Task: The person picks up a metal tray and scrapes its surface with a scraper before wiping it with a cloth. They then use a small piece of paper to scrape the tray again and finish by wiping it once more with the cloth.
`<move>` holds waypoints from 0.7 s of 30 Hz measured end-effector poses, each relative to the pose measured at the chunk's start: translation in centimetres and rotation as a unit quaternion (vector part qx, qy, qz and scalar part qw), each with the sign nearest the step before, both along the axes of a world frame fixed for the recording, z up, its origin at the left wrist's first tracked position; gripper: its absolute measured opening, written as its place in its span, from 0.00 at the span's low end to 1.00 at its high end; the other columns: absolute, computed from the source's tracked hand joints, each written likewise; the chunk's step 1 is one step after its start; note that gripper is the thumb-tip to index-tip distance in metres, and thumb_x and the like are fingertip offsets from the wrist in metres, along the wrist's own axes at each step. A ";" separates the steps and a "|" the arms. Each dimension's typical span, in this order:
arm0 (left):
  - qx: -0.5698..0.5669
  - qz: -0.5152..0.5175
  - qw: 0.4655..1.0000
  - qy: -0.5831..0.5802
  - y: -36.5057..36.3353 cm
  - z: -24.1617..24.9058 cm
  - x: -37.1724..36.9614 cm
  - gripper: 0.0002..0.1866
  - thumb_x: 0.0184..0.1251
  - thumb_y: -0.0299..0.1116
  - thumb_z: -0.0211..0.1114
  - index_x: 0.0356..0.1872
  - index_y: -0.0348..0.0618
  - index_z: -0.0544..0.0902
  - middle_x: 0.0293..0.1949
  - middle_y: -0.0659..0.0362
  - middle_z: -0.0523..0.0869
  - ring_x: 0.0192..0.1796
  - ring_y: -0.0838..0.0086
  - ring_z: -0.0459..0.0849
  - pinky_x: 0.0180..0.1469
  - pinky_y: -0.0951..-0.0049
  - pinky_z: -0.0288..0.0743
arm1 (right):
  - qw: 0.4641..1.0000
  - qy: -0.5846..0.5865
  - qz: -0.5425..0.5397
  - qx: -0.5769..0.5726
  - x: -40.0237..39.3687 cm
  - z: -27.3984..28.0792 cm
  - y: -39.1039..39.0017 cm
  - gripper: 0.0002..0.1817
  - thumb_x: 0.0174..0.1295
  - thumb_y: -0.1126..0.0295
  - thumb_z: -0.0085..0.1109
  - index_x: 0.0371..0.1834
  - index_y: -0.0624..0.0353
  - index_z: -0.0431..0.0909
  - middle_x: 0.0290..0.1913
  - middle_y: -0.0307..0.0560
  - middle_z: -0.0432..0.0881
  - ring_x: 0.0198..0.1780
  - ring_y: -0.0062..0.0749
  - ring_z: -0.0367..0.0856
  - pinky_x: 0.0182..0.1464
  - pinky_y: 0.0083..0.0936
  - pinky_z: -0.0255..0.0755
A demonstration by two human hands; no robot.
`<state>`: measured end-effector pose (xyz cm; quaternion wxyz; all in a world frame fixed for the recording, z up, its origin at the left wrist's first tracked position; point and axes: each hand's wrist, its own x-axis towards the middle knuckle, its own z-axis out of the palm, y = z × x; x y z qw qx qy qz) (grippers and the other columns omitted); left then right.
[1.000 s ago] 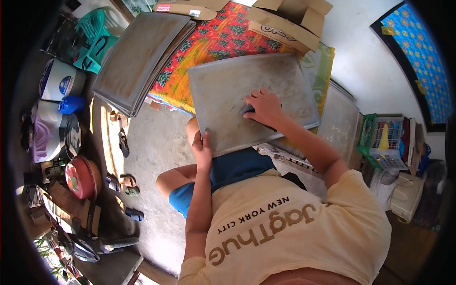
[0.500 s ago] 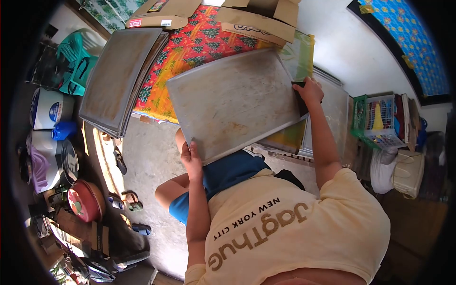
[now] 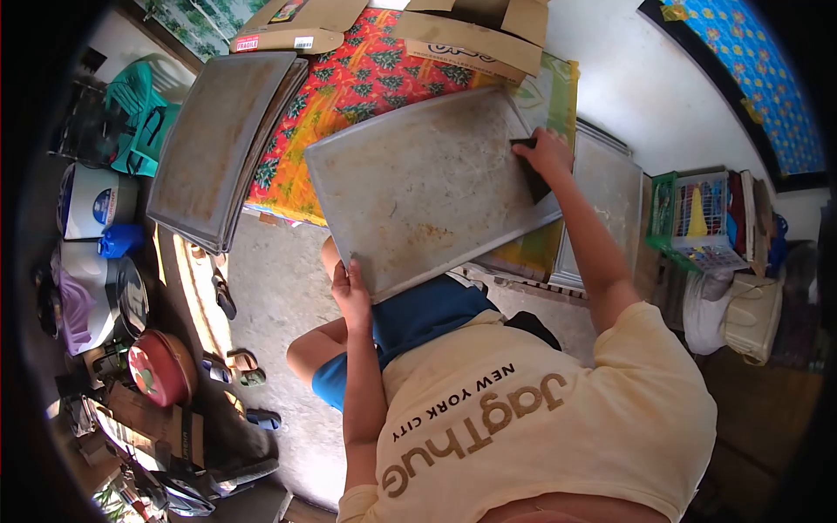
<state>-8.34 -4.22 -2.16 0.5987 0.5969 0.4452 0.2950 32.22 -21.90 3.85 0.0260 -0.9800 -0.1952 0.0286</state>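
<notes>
Closest to me is the person's cream shirt [image 3: 523, 392], and beyond it the blue shorts [image 3: 427, 315]. Just past the shorts, the left hand [image 3: 350, 292] grips the near left corner of a broad metal tray [image 3: 410, 192]; it keeps the same hold as a moment ago. The tray slants from beside the lap out over the patterned cloth [image 3: 305, 166]; I cannot tell what bears its weight underneath.

The right hand [image 3: 549, 159] is what has shifted: half a second back it was out at the tray's right edge, and now it has come slightly inward. Its fingers are clasped round a dark pad [image 3: 534, 170] that lies against the tray's face. To my eye, then, the rubbing is centred on that right end, while a brown patch [image 3: 429, 232] nearer the lap lies apart from the pad.

Farther off, a stack of trays [image 3: 218, 144] stands on the left, more metal sheets [image 3: 602, 209] lie at the right, and an opened cardboard box [image 3: 475, 44] sits at the cloth's far side.
</notes>
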 end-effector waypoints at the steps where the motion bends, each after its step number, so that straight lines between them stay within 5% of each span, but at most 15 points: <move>1: 0.000 0.001 1.000 0.002 0.0 0.2 0.0 0.18 0.78 0.41 0.58 0.52 0.34 0.81 0.42 0.59 0.86 0.45 0.78 0.79 0.52 0.75 0.72 | 1.000 -0.008 -0.027 0.001 0.9 0.1 0.7 0.35 0.52 0.35 0.68 0.52 0.51 0.83 0.56 0.45 0.82 0.61 0.43 0.78 0.57 0.39 0.76; 7: 0.019 0.004 1.000 0.001 0.0 0.0 0.1 0.18 0.78 0.41 0.57 0.53 0.34 0.81 0.41 0.59 0.86 0.45 0.78 0.79 0.52 0.75 0.72 | 0.997 0.041 -0.057 -0.015 6.4 -0.1 4.7 0.35 0.53 0.34 0.67 0.54 0.50 0.82 0.59 0.45 0.81 0.64 0.43 0.77 0.58 0.43 0.75; 12: 0.013 0.000 1.000 -0.004 0.1 0.1 0.0 0.17 0.78 0.39 0.58 0.52 0.34 0.81 0.40 0.60 0.86 0.44 0.79 0.78 0.51 0.76 0.72 | 0.997 -0.003 0.067 -0.032 5.3 -0.9 7.8 0.36 0.53 0.35 0.67 0.56 0.49 0.81 0.63 0.42 0.79 0.66 0.46 0.75 0.61 0.41 0.74; 16: 0.015 0.019 0.999 -0.029 -0.1 0.0 0.3 0.16 0.78 0.38 0.58 0.52 0.33 0.81 0.38 0.61 0.85 0.42 0.80 0.77 0.49 0.77 0.72 | 0.997 0.000 -0.060 -0.040 7.8 -0.5 6.5 0.34 0.52 0.36 0.68 0.55 0.48 0.82 0.61 0.43 0.80 0.64 0.45 0.77 0.59 0.37 0.76; 21: 0.004 -0.005 1.000 -0.006 0.3 -0.9 -0.2 0.16 0.78 0.39 0.58 0.52 0.34 0.81 0.39 0.62 0.85 0.42 0.81 0.77 0.49 0.78 0.71 | 0.997 0.016 -0.076 -0.026 9.4 -1.1 7.1 0.35 0.52 0.35 0.67 0.55 0.48 0.83 0.61 0.44 0.81 0.64 0.45 0.77 0.59 0.37 0.75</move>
